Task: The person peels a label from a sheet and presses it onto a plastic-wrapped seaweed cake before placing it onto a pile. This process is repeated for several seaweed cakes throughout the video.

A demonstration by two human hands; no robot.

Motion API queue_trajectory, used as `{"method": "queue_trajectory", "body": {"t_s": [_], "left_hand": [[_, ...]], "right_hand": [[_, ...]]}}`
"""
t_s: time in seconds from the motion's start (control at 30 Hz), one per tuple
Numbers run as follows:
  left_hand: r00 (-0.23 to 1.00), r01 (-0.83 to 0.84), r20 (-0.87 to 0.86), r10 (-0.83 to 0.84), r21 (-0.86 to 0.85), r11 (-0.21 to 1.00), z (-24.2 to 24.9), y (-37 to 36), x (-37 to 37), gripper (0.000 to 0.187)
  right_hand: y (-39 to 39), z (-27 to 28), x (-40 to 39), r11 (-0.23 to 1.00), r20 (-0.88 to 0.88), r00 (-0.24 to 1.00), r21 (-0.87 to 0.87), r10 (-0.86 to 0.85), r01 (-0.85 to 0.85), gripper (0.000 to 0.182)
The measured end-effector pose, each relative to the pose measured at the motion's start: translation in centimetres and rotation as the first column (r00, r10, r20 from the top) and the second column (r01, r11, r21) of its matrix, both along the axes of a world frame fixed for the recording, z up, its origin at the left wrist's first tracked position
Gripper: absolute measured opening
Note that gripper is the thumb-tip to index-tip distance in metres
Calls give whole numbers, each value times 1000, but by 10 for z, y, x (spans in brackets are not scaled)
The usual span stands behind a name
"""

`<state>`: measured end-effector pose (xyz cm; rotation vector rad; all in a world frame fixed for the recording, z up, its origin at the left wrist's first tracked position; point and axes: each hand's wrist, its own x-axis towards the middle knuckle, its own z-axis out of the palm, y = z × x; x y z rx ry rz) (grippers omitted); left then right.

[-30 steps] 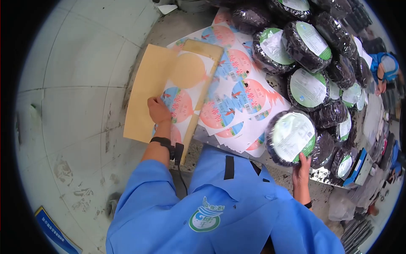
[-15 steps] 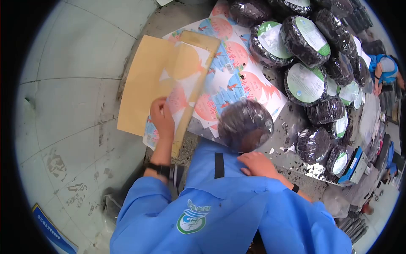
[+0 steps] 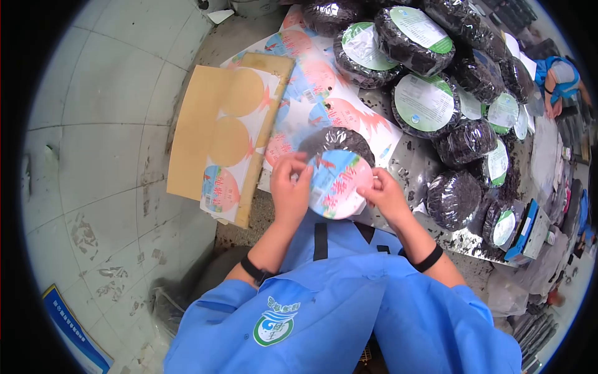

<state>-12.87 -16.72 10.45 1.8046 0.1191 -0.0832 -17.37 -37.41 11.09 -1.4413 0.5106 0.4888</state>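
Note:
A round pink and blue label (image 3: 339, 185) is held up in front of my body, over a dark plastic-wrapped round pack (image 3: 338, 141) that it partly covers. My left hand (image 3: 291, 187) pinches the label's left edge, its fingers slightly blurred. At the right edge, the thumb and fingers of my right hand (image 3: 385, 194) close on the same label. A label sheet (image 3: 222, 190) on the yellow backing board to the left bears one round label at its lower end and bare round gaps above it.
Dark wrapped packs with green and white labels (image 3: 425, 103) pile up at the upper right. Printed label sheets (image 3: 349, 112) lie under the near pack. A blue box (image 3: 523, 230) stands at the right. Another person (image 3: 560, 81) is at the far right.
The round label has come off the sheet at the left and is now between both hands. My left hand moved right from the sheet; my right hand rose to the label's edge.

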Motion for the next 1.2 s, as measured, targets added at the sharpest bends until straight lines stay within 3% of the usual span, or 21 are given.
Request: {"method": "queue_trajectory", "body": {"t_s": [0.1,0.33,0.4,0.47,0.53,0.57,0.6,0.63,0.73,0.83,0.87,0.9,0.93,0.97,1.0,1.03,1.07,1.1,1.13,1.17,1.2], "left_hand": [[974,-35,223,-27,270,962,-14,-14,19,11],[989,-4,132,-71,500,866,-63,-15,13,20],[985,-137,165,49,578,805,-65,-10,19,40],[996,65,13,-85,526,848,-77,5,21,64],[962,273,-67,-266,336,902,-104,11,11,68],[967,251,-112,-227,296,922,-105,9,10,67],[967,238,-150,-208,227,944,-121,11,8,65],[963,224,-190,-193,156,962,-136,15,9,63],[949,229,-201,-244,-94,969,-97,30,13,51],[792,285,-467,-393,-286,915,-36,62,26,38],[839,371,-379,-391,-128,920,-38,86,34,35],[872,426,-286,-397,44,904,-42,112,43,32],[975,169,-184,-125,249,954,-47,132,53,27],[989,-118,-30,144,414,902,-52,153,61,26],[973,-225,105,206,630,743,-70,186,66,25],[941,-336,251,229,781,526,-87,210,68,25],[946,-173,8,325,859,482,-89,217,66,22],[879,8,-226,421,888,461,-91,221,66,19],[875,-6,-225,427,879,477,-98,221,62,19],[888,-101,-133,439,876,471,-107,220,53,17],[891,-191,-43,452,867,459,-116,217,50,15]], "right_hand": [[-10,-16,21,998,-7,1000,-59,28,-29,24],[-14,-42,27,865,-30,974,-455,223,-212,33],[-14,-31,36,673,-136,944,-671,301,-311,42],[-20,-9,39,563,-261,917,-727,302,-392,58],[-36,-41,30,675,-279,932,-644,231,-360,95],[-49,-111,16,833,-199,961,-484,193,-268,99],[-44,-88,22,980,-150,970,-19,193,-198,94],[-35,-113,13,984,66,982,0,178,-179,88],[-20,-42,37,987,21,999,157,-41,37,90],[-29,-5,81,987,49,993,117,106,-112,94],[-44,4,106,888,164,920,-367,355,-277,95],[-58,28,140,963,352,898,-141,265,-229,98],[-62,109,176,923,450,848,-370,278,-106,94],[-82,148,211,994,583,808,-106,78,-19,82],[-107,184,232,927,496,830,369,-255,64,75],[-118,203,248,900,626,698,430,-348,62,74],[-122,215,264,874,729,533,485,-429,40,73],[-120,198,265,974,773,599,105,-208,202,78],[-114,174,266,861,661,732,-458,163,221,96],[-110,142,257,489,490,679,-845,547,216,105],[-101,115,246,190,216,739,-974,638,120,105]]}}
